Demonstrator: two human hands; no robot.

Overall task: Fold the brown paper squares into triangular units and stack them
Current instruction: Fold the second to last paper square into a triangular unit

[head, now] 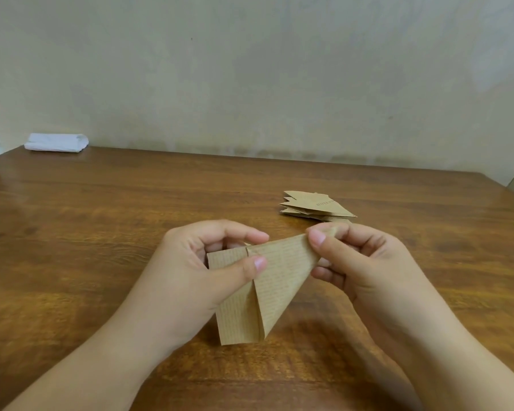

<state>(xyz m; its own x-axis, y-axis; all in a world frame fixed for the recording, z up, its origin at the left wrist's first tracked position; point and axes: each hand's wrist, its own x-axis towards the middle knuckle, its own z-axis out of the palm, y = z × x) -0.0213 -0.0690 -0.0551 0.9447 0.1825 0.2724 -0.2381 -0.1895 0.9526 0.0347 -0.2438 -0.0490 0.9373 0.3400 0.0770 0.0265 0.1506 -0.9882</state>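
Observation:
A partly folded brown paper piece is held up just above the wooden table, at the middle of the view. My left hand pinches its left part, thumb on the front near the centre crease and fingers behind. My right hand pinches the paper's upper right corner between thumb and forefinger. The right flap slants down to a point near the bottom edge. A stack of folded brown triangular units lies on the table behind my right hand.
A folded white cloth lies at the table's far left corner against the pale wall. The table's far edge meets the wall, and its right edge shows at the upper right.

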